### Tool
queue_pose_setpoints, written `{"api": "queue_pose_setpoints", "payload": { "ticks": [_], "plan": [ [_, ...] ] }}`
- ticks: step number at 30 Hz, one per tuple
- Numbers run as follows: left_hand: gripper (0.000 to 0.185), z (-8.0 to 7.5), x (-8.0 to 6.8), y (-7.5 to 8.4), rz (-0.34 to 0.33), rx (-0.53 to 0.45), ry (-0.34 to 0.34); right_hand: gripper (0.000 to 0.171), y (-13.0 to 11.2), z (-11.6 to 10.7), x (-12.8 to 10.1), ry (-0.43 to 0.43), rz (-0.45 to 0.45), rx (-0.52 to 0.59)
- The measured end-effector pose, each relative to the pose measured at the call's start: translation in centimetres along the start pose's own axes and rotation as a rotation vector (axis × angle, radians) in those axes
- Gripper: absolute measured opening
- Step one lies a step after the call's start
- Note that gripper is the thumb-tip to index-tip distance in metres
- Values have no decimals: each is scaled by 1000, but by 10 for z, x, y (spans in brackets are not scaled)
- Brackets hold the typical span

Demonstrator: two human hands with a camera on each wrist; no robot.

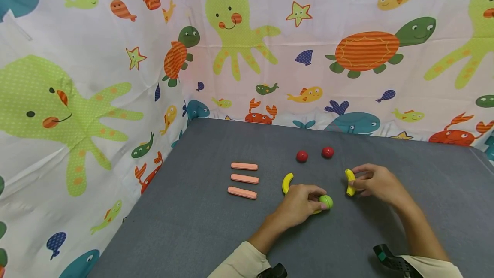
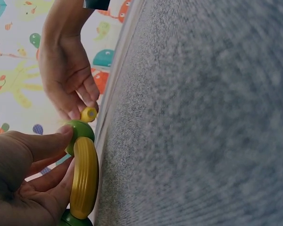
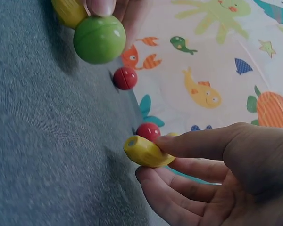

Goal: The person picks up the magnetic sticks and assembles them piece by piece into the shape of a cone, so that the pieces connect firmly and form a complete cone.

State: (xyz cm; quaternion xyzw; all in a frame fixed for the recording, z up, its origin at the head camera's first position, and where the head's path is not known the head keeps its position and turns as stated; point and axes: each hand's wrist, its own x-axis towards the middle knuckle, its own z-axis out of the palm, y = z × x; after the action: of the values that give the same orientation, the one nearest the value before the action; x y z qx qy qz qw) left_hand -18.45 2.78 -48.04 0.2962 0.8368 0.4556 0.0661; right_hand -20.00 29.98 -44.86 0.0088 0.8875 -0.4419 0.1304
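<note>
Left hand [image 1: 299, 203] pinches a green-capped yellow toy piece [image 1: 325, 202], right hand [image 1: 376, 182] pinches a toy banana [image 1: 350, 182] — either curved piece could slip and roll off the grey table [image 1: 200, 222].

No readable text, label, brand, number or sign appeared in any view. The curtain [image 1: 347, 76] carried only cartoon sea animals, though the blurred wrist views might have hidden small marks.

Bright, even light is falling from overhead; soft shadows are sitting under the hands. Head view is bending at its edges. Wrist views are blurring close up, dimming toward 6 o'clock.
</note>
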Motion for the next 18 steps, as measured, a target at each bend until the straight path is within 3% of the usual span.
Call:
{"api": "queue_pose_setpoints", "payload": {
  "ticks": [7,18],
  "plan": [
    [31,-1,0,0,-6,-3,2,60,-9,11,-2,-69,-16,71],
    [30,-1,1,-1,3,39,1,57,-21,26,-4,-89,-27,129]
  ]
}}
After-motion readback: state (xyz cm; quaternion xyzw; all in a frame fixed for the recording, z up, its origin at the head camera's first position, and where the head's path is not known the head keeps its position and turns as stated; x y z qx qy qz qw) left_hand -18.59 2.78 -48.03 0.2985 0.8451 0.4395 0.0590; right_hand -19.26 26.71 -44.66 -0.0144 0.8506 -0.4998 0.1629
